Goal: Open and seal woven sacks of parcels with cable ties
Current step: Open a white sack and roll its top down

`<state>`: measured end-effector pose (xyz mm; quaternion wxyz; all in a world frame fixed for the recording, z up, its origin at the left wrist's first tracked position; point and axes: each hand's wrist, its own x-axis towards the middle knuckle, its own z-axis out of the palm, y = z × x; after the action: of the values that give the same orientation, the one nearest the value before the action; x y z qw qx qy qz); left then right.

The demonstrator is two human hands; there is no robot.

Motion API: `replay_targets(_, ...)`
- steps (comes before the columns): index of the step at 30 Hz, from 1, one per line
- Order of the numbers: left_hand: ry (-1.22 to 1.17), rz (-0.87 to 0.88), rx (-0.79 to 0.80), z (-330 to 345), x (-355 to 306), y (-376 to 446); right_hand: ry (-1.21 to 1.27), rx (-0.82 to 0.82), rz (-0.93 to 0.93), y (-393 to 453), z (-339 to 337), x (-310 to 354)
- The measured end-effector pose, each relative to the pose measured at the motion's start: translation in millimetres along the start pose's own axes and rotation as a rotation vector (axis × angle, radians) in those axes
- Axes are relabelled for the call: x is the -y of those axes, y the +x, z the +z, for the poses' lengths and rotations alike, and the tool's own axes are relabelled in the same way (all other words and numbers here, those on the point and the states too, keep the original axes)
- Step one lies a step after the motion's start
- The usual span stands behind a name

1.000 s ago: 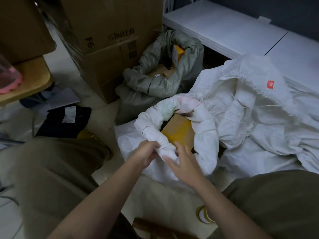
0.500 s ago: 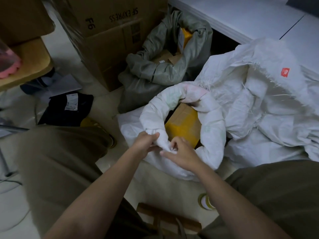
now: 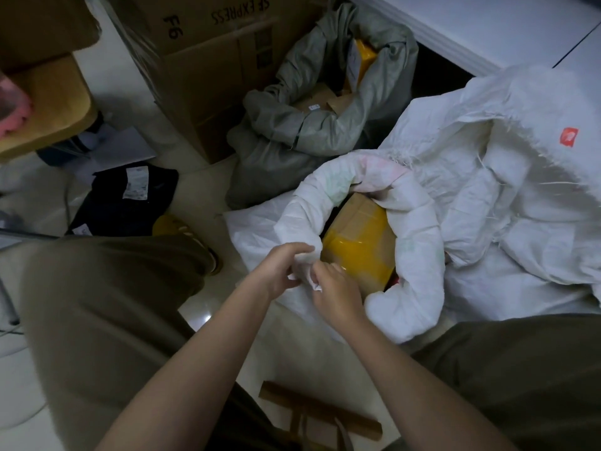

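A white woven sack (image 3: 419,242) with a rolled-down rim stands open on the floor in front of me. Inside it lies a cardboard parcel wrapped in yellow tape (image 3: 361,245). My left hand (image 3: 279,268) pinches the near part of the rolled rim. Close beside it, my right hand (image 3: 338,294) grips the same stretch of rim, its fingers curled into the fabric. A grey-green woven sack (image 3: 292,135) with parcels in it stands open farther back. No cable tie is visible.
A heap of white sacks (image 3: 520,190) lies at the right. Large cardboard boxes (image 3: 208,76) stand behind. A black parcel bag (image 3: 126,200) lies on the floor at left, a wooden stool (image 3: 48,109) beyond it. My knees flank the sack.
Both hands have drawn closer together on the near rim, and the right hand's fingers have curled into the fabric. The camera has tilted down a little.
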<state>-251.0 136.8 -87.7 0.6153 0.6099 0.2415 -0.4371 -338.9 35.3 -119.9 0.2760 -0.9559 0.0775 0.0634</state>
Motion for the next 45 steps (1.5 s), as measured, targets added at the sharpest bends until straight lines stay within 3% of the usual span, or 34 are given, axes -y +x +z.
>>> replay_targets(3,0.156,0.067,-0.087,0.7,-2.6,10.1,0.16,0.201,-0.04,-0.3,-13.7,-8.7)
replay_targets(5,0.288,0.154,-0.18,-2.3,-2.8,14.4,0.358,0.153,0.036,2.2,-26.5,-12.0)
replay_targets(7,0.358,0.22,-0.17,-8.4,-2.5,15.7,0.371,0.019,0.041,14.4,-43.3,-12.6)
replay_targets(8,0.392,0.236,-0.139,-11.3,-3.2,12.5,0.241,-0.001,-0.02,24.8,-52.8,-11.0)
replay_targets(11,0.49,0.233,-0.034,-18.9,-3.6,10.6,-0.348,0.216,-0.303,65.1,-68.0,-1.7)
replay_targets(13,0.557,0.226,-0.013,-23.4,-3.7,7.2,-0.691,0.271,-0.543,92.8,-65.4,4.1)
replay_targets(15,0.679,0.195,-0.019,-29.1,-3.7,9.1,-0.887,0.293,-0.733,113.6,-62.0,9.1)
replay_targets(18,0.873,0.123,-0.019,-28.3,-7.2,10.0,-1.061,0.459,-0.875,129.3,-57.8,21.8)
replay_targets(21,1.239,0.139,-0.133,-18.8,-9.2,9.0,-1.016,0.635,-0.745,132.7,-56.7,39.2)
replay_targets(24,1.218,0.255,-0.174,2.7,-5.4,-2.7,-0.841,0.75,-0.463,140.3,-52.8,48.7)
replay_targets(26,1.224,0.362,-0.318,12.0,0.9,1.2,-0.684,0.843,-0.254,144.9,-60.3,53.0)
replay_targets(28,1.086,0.501,-0.364,8.9,1.6,12.9,-0.515,0.872,-0.13,149.9,-74.5,51.0)
replay_targets(30,0.869,0.501,-0.185,-2.2,-3.4,19.4,-0.497,0.854,-0.178,148.7,-89.1,45.3)
replay_targets(34,0.634,0.327,0.093,-31.2,-24.4,18.2,-0.836,0.634,-0.563,146.0,-91.8,18.4)
replay_targets(36,0.639,0.2,0.161,-38.9,-33.6,21.9,-0.78,0.627,-0.491,147.9,-88.2,12.0)
replay_targets(39,1.124,0.18,-0.071,-30.9,-38.0,24.0,-0.757,0.772,-0.222,159.3,-70.5,15.9)
replay_targets(41,1.389,0.336,-0.24,-15.8,-27.4,24.0,-0.687,0.921,-0.057,172.1,-59.7,29.0)
replay_targets(43,1.442,0.48,-0.288,-2.4,-13.3,26.4,-0.619,1.015,-0.018,182.1,-57.9,41.6)
replay_targets(45,1.291,0.572,-0.373,-8.5,-4.2,40.0,-0.513,0.988,-0.037,187.8,-63.0,44.8)
